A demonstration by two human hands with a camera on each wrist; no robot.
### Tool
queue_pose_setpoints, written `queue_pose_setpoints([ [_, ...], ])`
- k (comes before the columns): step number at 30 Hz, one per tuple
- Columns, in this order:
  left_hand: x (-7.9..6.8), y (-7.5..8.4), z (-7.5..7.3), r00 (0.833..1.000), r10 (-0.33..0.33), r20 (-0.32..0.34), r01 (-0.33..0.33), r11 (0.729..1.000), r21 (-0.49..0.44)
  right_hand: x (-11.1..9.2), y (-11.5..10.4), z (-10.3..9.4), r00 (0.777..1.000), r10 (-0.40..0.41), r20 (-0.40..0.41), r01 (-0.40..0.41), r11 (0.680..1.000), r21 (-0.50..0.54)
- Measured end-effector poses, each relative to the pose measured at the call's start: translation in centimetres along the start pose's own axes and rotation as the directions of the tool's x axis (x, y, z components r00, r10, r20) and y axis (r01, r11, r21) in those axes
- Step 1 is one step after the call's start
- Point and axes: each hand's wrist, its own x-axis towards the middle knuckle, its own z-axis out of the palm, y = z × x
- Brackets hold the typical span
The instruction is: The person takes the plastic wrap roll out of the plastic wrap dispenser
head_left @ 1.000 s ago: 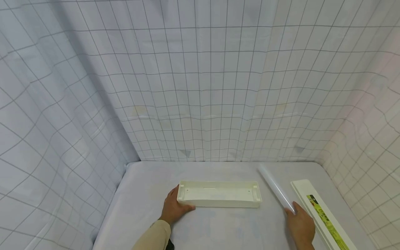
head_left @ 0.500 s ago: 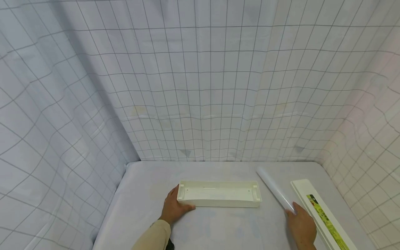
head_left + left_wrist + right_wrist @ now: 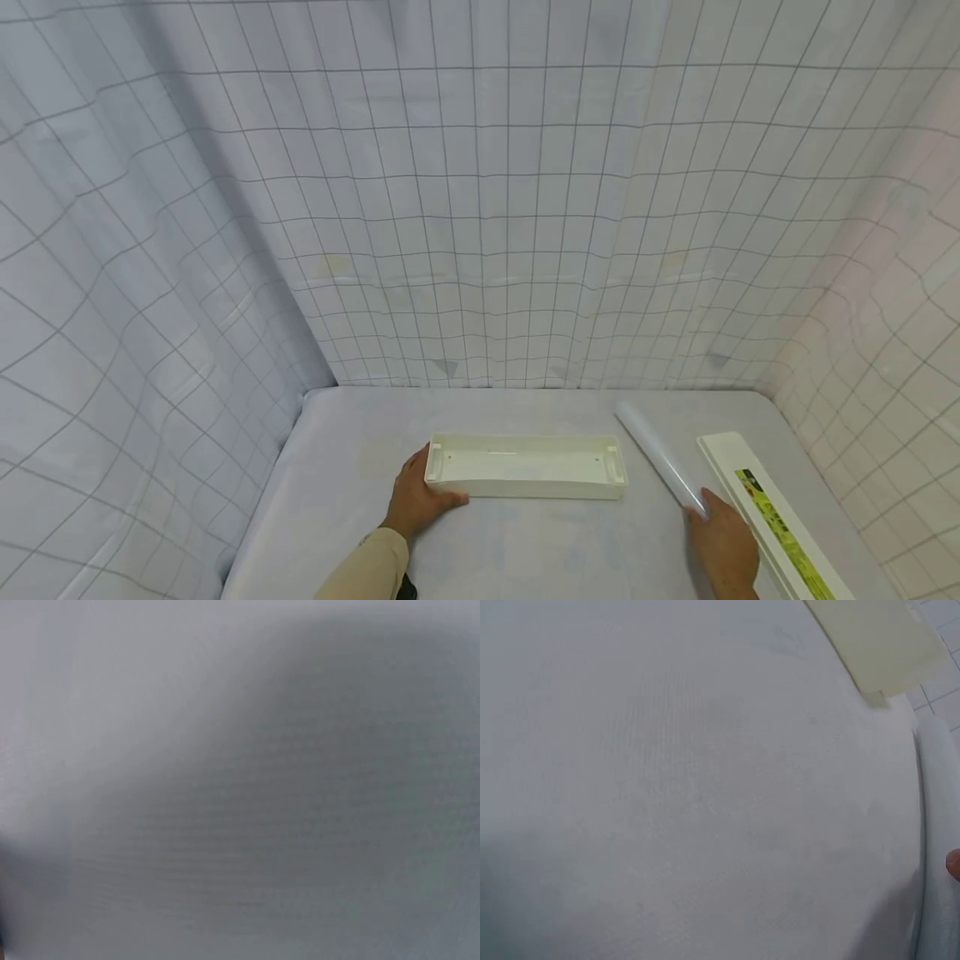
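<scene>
In the head view a long cream plastic box (image 3: 525,488), without a cover on top, lies on the white table. My left hand (image 3: 417,498) grips its left end, thumb along the front wall and fingers behind the end. My right hand (image 3: 723,543) holds the near end of a roll of clear plastic wrap (image 3: 660,458), which slants away to the left, right of the box. The right wrist view catches the box (image 3: 881,645) at top right, plus the wrap roll (image 3: 939,795) and one fingertip (image 3: 953,864) at the right edge. Only a blurred pale surface fills the left wrist view.
A long white lid (image 3: 750,475) with a yellow-green label lies slanted just right of my right hand. White grid-patterned curtains (image 3: 495,250) enclose the table (image 3: 517,550) at the back and both sides.
The far end of the wrap roll has come slightly down and left, and my right hand has shifted a touch right. My left hand and the box have stayed put.
</scene>
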Motion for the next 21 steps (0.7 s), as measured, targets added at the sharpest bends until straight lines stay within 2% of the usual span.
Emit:
queue_pose_setpoints([
  [9,0.1,-0.2,-0.2,0.999,0.029,0.017,-0.028,0.999,-0.032,0.0,0.5,0.7,0.998,-0.061,-0.027,0.062,0.998,0.023],
  [14,0.3,-0.5,-0.1,0.998,0.061,0.007,-0.061,0.997,-0.045,0.5,0.3,0.7,0.994,-0.108,-0.009,0.109,0.993,0.048],
  [21,-0.3,-0.3,-0.7,0.999,0.016,0.039,-0.013,0.996,-0.089,1.8,0.2,0.3,0.975,-0.219,0.034,0.218,0.975,0.031],
])
